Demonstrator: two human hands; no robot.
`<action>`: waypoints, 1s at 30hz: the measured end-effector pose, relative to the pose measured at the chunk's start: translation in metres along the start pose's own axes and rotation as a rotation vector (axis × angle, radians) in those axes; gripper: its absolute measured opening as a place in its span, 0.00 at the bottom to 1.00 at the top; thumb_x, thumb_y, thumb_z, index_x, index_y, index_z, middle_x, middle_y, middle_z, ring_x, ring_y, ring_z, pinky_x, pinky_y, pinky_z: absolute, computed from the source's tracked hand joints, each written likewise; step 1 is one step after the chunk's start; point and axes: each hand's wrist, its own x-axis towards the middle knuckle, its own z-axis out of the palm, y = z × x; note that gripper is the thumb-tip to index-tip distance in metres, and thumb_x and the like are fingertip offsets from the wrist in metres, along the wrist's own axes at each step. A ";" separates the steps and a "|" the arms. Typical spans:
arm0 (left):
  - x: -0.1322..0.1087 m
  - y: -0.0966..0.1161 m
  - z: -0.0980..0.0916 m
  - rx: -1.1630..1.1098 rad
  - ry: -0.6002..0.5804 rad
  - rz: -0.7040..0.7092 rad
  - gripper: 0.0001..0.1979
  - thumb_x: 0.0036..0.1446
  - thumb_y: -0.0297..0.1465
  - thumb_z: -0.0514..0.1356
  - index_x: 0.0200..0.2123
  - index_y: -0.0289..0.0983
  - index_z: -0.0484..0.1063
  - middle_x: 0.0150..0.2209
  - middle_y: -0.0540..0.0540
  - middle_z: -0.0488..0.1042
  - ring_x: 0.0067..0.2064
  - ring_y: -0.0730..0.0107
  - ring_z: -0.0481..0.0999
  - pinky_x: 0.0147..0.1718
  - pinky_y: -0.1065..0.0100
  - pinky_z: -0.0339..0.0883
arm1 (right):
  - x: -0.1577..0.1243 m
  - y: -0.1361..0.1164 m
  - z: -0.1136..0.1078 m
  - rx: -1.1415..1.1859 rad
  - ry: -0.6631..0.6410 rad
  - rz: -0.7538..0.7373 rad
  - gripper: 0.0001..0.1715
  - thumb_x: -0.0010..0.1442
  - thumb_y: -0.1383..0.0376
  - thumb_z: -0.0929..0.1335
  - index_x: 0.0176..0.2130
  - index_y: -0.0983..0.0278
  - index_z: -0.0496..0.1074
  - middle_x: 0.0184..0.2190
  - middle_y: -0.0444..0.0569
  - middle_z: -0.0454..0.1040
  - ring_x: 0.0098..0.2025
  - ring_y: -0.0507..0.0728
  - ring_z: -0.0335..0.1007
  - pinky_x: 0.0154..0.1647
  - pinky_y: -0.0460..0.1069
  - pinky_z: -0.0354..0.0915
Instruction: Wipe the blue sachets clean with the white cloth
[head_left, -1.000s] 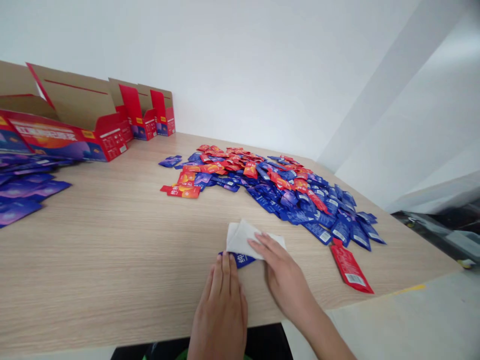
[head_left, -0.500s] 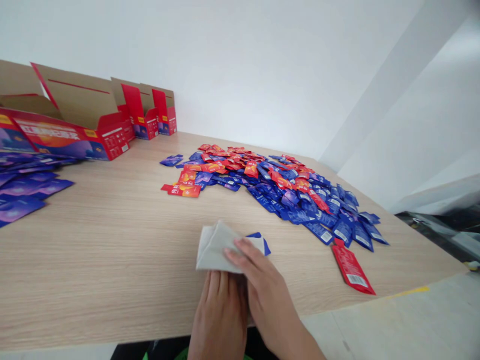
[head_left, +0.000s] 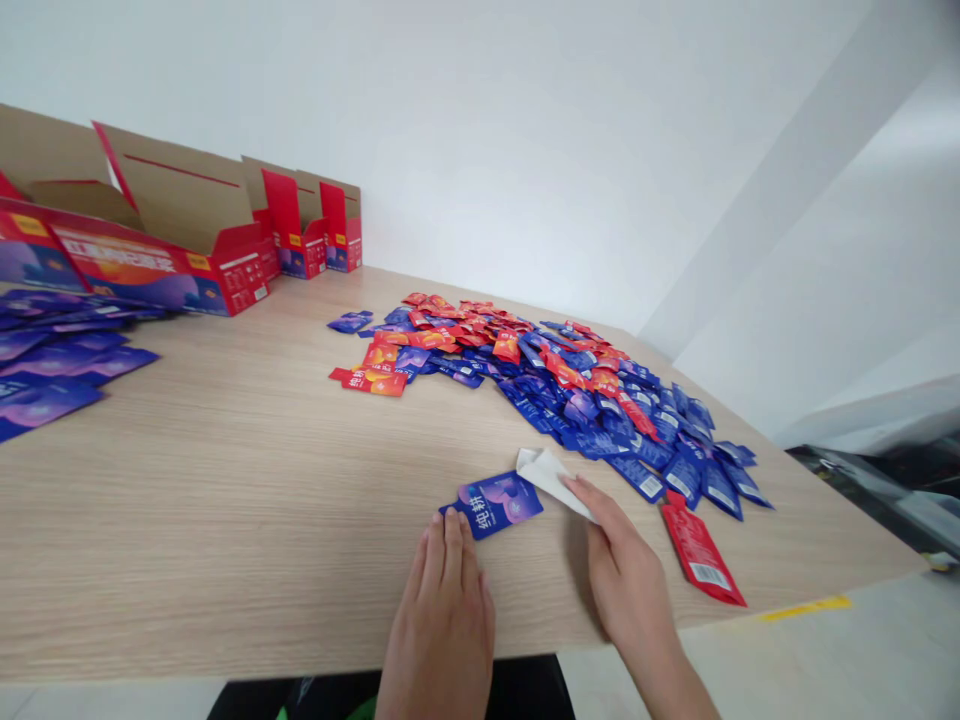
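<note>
A blue pouch (head_left: 499, 502) with purple print and white lettering lies flat on the table in front of me. My left hand (head_left: 442, 610) rests flat at its left end, fingers stretched out together, the tips touching the pouch's narrow end. In my right hand (head_left: 619, 560) a folded white wipe (head_left: 551, 478) is pinched between thumb and fingers. The wipe is just above the pouch's right end; I cannot tell whether they touch. To the right of this hand lies a red pouch (head_left: 701, 555), label side up.
Beyond my hands spreads a heap of blue and red pouches (head_left: 540, 400). Stacked blue pouches (head_left: 52, 375) lie at the left, before several open red cardboard boxes (head_left: 157, 270). The wooden table (head_left: 247, 530) meets a white wall; its front edge is near me.
My right hand has moved right with the wipe, away from my left hand. The blue pouch, mostly covered before, is now uncovered. My left hand stays near the same place.
</note>
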 end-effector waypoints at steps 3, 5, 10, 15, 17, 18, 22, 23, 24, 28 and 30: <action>-0.002 -0.002 0.002 0.007 -0.017 0.061 0.22 0.65 0.30 0.53 0.57 0.26 0.76 0.60 0.33 0.78 0.62 0.49 0.77 0.59 0.57 0.75 | -0.005 -0.042 0.020 0.150 -0.027 -0.183 0.32 0.72 0.71 0.58 0.67 0.50 0.71 0.70 0.44 0.69 0.71 0.58 0.65 0.71 0.61 0.63; -0.002 -0.003 0.003 -0.017 -0.054 0.043 0.22 0.64 0.31 0.55 0.57 0.29 0.76 0.59 0.35 0.79 0.60 0.50 0.78 0.60 0.56 0.74 | -0.007 -0.065 0.037 0.171 -0.153 -0.314 0.36 0.69 0.75 0.59 0.67 0.50 0.70 0.70 0.43 0.68 0.71 0.56 0.65 0.71 0.58 0.64; 0.001 -0.004 0.000 0.017 -0.076 0.071 0.22 0.65 0.29 0.53 0.58 0.29 0.76 0.58 0.36 0.80 0.61 0.52 0.78 0.59 0.58 0.75 | -0.002 -0.053 0.048 0.051 -0.171 -0.341 0.41 0.60 0.81 0.59 0.65 0.56 0.74 0.68 0.47 0.71 0.72 0.58 0.63 0.73 0.61 0.62; 0.006 0.004 -0.004 -0.035 0.019 -0.014 0.23 0.63 0.28 0.52 0.54 0.21 0.78 0.58 0.30 0.79 0.60 0.48 0.79 0.57 0.56 0.77 | 0.009 0.008 0.011 -0.112 -0.108 -0.081 0.38 0.63 0.77 0.59 0.66 0.58 0.73 0.69 0.49 0.70 0.70 0.61 0.66 0.72 0.63 0.63; 0.006 0.007 -0.004 -0.058 0.028 -0.043 0.23 0.62 0.28 0.52 0.53 0.20 0.78 0.57 0.29 0.79 0.59 0.46 0.79 0.57 0.55 0.77 | 0.011 0.018 -0.001 -0.126 -0.072 0.002 0.35 0.65 0.75 0.59 0.64 0.58 0.75 0.67 0.49 0.72 0.69 0.62 0.68 0.71 0.65 0.64; 0.006 0.008 -0.003 -0.055 0.030 -0.044 0.23 0.62 0.28 0.52 0.53 0.20 0.78 0.57 0.29 0.79 0.59 0.46 0.78 0.57 0.55 0.77 | 0.012 0.017 -0.004 -0.105 -0.044 0.028 0.34 0.65 0.74 0.59 0.63 0.57 0.75 0.66 0.49 0.73 0.68 0.62 0.69 0.70 0.65 0.65; 0.004 0.007 -0.002 -0.001 0.013 0.011 0.23 0.62 0.26 0.52 0.54 0.21 0.77 0.58 0.28 0.78 0.60 0.47 0.77 0.57 0.55 0.76 | 0.003 -0.021 0.011 0.106 0.020 -0.094 0.33 0.69 0.72 0.59 0.66 0.54 0.72 0.67 0.47 0.72 0.69 0.59 0.67 0.71 0.62 0.64; 0.004 0.005 -0.002 0.000 0.004 0.022 0.23 0.62 0.25 0.52 0.55 0.22 0.77 0.58 0.29 0.79 0.60 0.48 0.77 0.58 0.54 0.76 | -0.001 -0.034 0.020 0.150 -0.018 -0.173 0.33 0.69 0.73 0.59 0.66 0.53 0.72 0.69 0.46 0.70 0.71 0.58 0.65 0.72 0.60 0.63; 0.004 0.004 -0.003 -0.009 -0.017 0.027 0.23 0.62 0.25 0.52 0.55 0.24 0.77 0.57 0.30 0.79 0.60 0.49 0.78 0.59 0.54 0.75 | -0.005 -0.047 0.029 0.169 -0.070 -0.240 0.35 0.69 0.74 0.58 0.66 0.51 0.72 0.70 0.45 0.69 0.71 0.57 0.65 0.72 0.59 0.63; 0.004 -0.002 -0.007 -0.028 -0.080 0.032 0.22 0.63 0.26 0.53 0.56 0.28 0.77 0.54 0.35 0.81 0.57 0.52 0.80 0.60 0.54 0.74 | -0.007 -0.066 0.051 0.132 -0.190 -0.365 0.39 0.63 0.79 0.60 0.65 0.54 0.73 0.68 0.45 0.71 0.71 0.56 0.64 0.72 0.58 0.63; 0.004 -0.004 -0.008 0.000 -0.060 0.073 0.22 0.64 0.27 0.52 0.56 0.25 0.76 0.56 0.32 0.80 0.59 0.50 0.79 0.58 0.57 0.76 | -0.002 -0.051 0.046 0.063 -0.164 -0.310 0.39 0.62 0.80 0.59 0.65 0.56 0.74 0.68 0.47 0.71 0.71 0.58 0.64 0.73 0.60 0.61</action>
